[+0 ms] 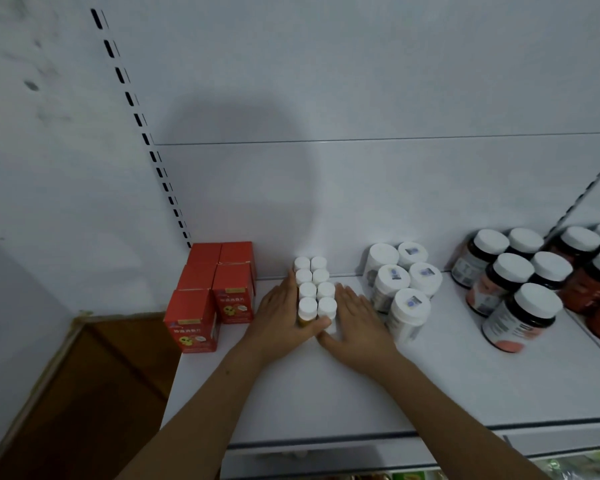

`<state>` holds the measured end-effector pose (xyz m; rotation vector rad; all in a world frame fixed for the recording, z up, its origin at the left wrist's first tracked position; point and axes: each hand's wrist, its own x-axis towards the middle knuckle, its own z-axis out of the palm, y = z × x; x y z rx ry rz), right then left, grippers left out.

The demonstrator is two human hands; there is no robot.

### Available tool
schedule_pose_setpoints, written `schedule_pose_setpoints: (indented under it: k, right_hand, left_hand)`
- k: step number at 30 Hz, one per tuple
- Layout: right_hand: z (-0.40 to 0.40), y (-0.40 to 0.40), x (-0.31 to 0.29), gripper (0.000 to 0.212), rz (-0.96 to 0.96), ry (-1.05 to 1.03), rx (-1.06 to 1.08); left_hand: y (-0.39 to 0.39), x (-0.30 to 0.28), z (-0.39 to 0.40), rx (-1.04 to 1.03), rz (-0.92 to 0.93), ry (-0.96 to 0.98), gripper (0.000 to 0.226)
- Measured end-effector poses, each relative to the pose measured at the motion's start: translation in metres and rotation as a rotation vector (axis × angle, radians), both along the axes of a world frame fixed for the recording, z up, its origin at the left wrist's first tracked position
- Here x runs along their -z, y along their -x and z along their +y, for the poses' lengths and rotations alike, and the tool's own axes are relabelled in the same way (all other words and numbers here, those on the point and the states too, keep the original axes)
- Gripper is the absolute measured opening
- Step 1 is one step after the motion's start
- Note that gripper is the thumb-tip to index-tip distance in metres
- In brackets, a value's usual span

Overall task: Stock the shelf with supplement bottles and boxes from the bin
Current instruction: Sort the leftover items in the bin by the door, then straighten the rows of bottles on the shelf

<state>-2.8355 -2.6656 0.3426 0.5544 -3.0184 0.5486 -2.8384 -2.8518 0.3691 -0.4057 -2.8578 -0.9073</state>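
Both hands lie flat on the white shelf (326, 386) with fingers straight and held together, bracketing a block of small white-capped bottles (315, 289). The left hand (280, 320) presses its fingers along the left side of the block, and its thumb reaches across the front of the nearest bottles; the right hand (355, 323) presses along the right side, its thumb lying in front, just below the left thumb. Neither hand curls round any single bottle. The small bottles stand upright in two columns of four, caps touching, running from the front pair between the thumbs back toward the rear wall; an amber body shows under the front-left cap. Just left of the left hand stand red boxes (215, 289) in two columns, with yellow cartoon figures on their fronts. Near the right hand stands a cluster of larger white bottles (400, 289) with small stickers on their lids, and farther right are dark jars (515, 289) with white lids.
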Motion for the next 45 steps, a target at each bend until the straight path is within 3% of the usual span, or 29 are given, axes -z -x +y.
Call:
schedule_pose_setpoints:
  k: [15, 29, 35, 45]
  right_hand:
    - [-0.006, 0.023, 0.001, 0.108, -0.044, -0.099, -0.070]
    - [-0.003, 0.026, -0.005, 0.109, -0.081, -0.118, -0.137]
    - [-0.003, 0.014, -0.004, 0.119, -0.104, -0.100, -0.054]
    - [-0.002, -0.015, 0.003, 0.105, -0.003, -0.068, -0.031]
  left_hand:
    - [0.016, 0.030, -0.006, 0.003, 0.000, 0.099, 0.112]
    - [0.011, 0.022, -0.006, 0.063, 0.039, 0.050, 0.093]
    - [0.005, 0.011, -0.003, 0.024, -0.010, 0.037, 0.100]
    - [-0.005, 0.003, 0.005, 0.012, 0.029, -0.005, 0.087]
